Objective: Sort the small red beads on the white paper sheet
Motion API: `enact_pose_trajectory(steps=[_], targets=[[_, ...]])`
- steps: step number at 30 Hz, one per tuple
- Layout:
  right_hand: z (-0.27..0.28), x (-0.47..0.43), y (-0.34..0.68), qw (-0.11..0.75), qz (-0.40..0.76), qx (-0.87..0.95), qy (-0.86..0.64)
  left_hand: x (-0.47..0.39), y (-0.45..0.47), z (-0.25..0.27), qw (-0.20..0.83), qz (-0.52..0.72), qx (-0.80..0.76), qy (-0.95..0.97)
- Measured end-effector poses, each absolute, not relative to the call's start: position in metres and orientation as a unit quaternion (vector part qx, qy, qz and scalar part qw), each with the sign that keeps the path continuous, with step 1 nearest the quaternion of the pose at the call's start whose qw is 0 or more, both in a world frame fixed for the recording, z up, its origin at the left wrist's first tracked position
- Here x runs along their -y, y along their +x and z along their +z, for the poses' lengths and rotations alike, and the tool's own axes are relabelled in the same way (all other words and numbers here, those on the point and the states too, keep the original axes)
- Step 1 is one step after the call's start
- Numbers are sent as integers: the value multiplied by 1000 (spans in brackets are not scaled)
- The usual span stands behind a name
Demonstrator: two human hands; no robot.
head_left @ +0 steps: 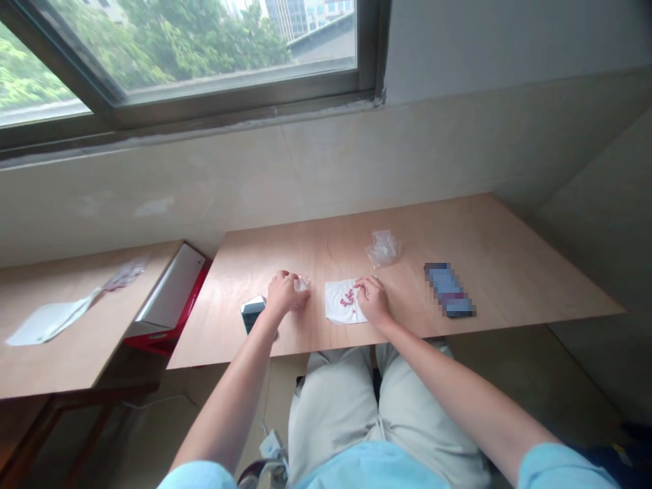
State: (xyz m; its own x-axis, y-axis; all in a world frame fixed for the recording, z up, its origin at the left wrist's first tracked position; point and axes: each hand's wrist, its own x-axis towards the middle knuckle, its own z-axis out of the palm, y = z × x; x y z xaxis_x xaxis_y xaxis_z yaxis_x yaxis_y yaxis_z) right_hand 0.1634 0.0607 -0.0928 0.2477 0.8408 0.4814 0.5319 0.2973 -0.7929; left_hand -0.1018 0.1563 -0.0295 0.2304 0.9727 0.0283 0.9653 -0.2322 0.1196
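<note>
Plywood makes up the table point(509, 272) where we see both hands at work. The left hand point(282, 293) pinches a small clear bag point(302, 283), fingers closed on it. The right hand point(374, 299) rests on a white sheet point(340, 307) near the front edge, fingertips together at a cluster of red beads point(347, 297). Beyond lies crumpled plastic point(383, 248); a phone point(252, 309) sits left, and a dark, blurred flat item point(449, 290) right.

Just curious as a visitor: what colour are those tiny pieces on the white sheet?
Red, or pinkish red: the small pieces lie on the white sheet, seen in the head view.
</note>
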Motion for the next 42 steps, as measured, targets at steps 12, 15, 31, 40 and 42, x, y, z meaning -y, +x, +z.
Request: enact_pose_trajectory(steps=[12,15,31,40,42], targets=[[-35,-34,187,610,180,540,-551,-154,-127,-45,114,154,-635,748],[-22,-21,198,614,186,532,-553,-156,-131,-48,153,207,-630,733],[-41,51,201,455,624,452,-447,-2,-10,13,354,288,-437,775],[-42,47,213,425,596,490,-474,27,13,-22,584,269,-400,653],[-44,44,220,447,582,468,-492,19,10,-30,674,282,-374,572]])
